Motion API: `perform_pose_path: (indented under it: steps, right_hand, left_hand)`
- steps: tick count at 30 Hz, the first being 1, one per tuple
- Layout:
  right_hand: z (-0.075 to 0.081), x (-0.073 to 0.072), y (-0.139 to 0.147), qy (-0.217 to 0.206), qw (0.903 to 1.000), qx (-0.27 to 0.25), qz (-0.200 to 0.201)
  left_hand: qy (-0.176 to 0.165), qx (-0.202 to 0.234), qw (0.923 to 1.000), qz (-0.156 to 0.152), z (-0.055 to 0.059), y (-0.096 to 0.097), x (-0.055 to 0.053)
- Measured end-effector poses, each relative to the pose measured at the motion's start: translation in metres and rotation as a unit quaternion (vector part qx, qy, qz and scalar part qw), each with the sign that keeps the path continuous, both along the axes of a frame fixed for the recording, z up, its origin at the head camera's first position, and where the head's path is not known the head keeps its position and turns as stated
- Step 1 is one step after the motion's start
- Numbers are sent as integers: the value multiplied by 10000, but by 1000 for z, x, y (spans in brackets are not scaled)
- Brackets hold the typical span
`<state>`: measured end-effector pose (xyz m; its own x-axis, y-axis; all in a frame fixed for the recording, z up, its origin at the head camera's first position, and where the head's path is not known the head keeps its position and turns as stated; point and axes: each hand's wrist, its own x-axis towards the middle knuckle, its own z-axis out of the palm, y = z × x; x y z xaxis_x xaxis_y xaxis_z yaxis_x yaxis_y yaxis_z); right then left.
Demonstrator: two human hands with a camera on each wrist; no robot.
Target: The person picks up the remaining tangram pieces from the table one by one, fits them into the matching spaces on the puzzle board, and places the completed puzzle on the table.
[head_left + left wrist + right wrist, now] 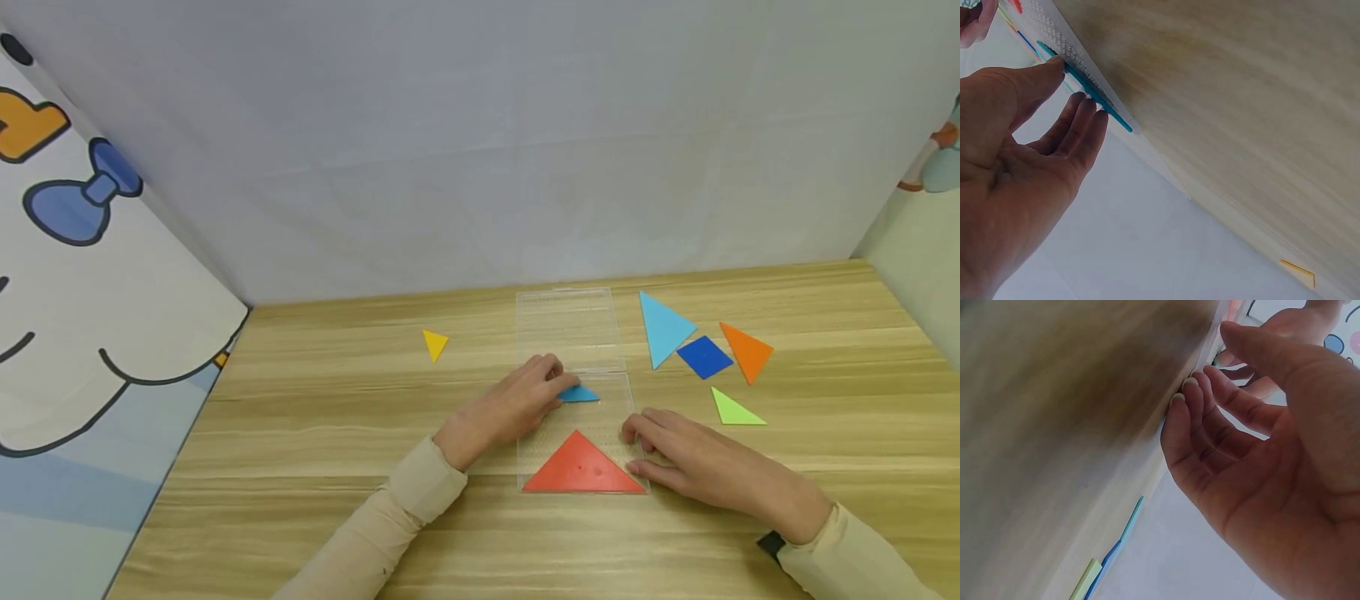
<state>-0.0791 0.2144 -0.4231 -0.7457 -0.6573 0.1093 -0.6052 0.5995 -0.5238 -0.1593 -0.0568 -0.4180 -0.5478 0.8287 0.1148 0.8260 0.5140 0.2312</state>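
A blue tangram piece, partly hidden, is pinched by the left hand, the nearer one, over the clear plastic case, its visible edge lying crosswise. The right hand is held loosely curved, gripping nothing, at the case's right edge. A flat red triangle is seated at the textured case's near end, long side along the rim. Right of the case, light-blue, orange and green triangles are spread on the wood-grain bench.

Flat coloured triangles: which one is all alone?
The small yellow flat triangle, left of the clear plastic case; the other triangles are within its outline or to its right.
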Motion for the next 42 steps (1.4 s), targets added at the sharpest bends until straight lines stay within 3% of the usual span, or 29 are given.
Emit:
perform_pose_path:
  steps: [21, 24, 30, 36, 42]
  right_hand:
    - [-1, -1, 1, -127, 9999, 50, -2]
    - [-1, -1, 1, -136, 9999, 31, 8]
    - [-1, -1, 1, -75, 10000, 7, 25]
    - [0, -1, 1, -51, 10000, 1, 23]
    - [0, -1, 0, -91, 10000, 26, -9]
  left_hand:
    - [-109, 280, 9995, -114, -3, 0, -1]
    - [-230, 320, 9991, -142, -4, -1, -2]
    - [-902, 657, 9937, -92, -2, -8, -6]
    - [-715, 777, 9944, -12, -3, -11, -10]
    - [-898, 825, 9924, 171, -3, -13, -10]
